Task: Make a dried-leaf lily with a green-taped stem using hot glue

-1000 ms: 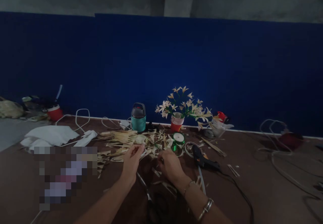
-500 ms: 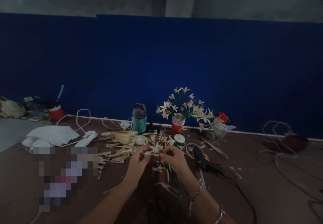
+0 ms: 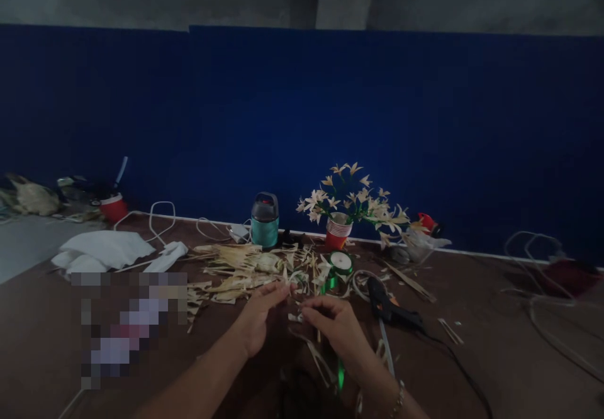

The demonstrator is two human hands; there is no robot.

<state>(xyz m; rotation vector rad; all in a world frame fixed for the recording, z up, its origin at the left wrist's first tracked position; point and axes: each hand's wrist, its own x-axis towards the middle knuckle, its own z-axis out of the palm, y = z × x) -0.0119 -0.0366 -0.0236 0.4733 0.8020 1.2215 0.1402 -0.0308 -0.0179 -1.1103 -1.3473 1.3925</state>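
My left hand is closed in a pinch on a small pale flower of dried husk, its petals pointing up past the fingertips. To its right and slightly lower, my right hand has thumb and forefinger drawn together; whatever is between them is too small to make out. Pale husk pieces lie in a loose heap just beyond the hands. A spool of green ribbon sits behind my right hand, and some green ribbon shows below that hand. The black glue gun lies to the right.
Husk flowers on green stems stand in stacked red-and-white cups at the back. Beside them are a teal lantern-like container and a clear plastic bag. White cloth lies left. The glue gun's cord trails down right.
My hands have moved apart: the right one has drawn back from the flower and down, while the left keeps hold of it. The view has shifted slightly.
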